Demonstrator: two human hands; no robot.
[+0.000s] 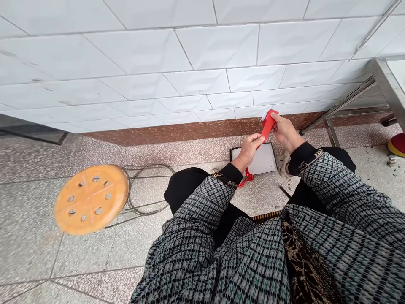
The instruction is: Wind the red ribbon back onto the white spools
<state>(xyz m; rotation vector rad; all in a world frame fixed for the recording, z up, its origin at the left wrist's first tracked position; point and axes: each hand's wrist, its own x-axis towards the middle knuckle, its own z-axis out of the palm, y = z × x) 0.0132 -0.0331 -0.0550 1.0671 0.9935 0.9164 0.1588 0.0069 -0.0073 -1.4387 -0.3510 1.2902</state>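
Observation:
A flat strip of red tape (pixel 268 125) stretches between my two hands, in front of the low wall. My left hand (pixel 249 150) pinches its lower end between thumb and fingers. At the upper end, my right hand (pixel 286 131) is closed on the same strip, next to a small white round piece (pixel 263 117) that looks like a roll's core. Below my left wrist hangs a crumpled red length (pixel 247 177), perhaps the tape's other end. Under my hands a white panel with a black frame (pixel 261 159) lies on the floor, partly covered by my left hand.
An orange round stool (pixel 91 198) with metal legs lies tipped over at left. A metal table frame (pixel 376 80) stands at right. A thin black stick (pixel 284 192) and dark scraps lie on the speckled floor (pixel 120 257). A white tiled wall (pixel 218 46) is ahead.

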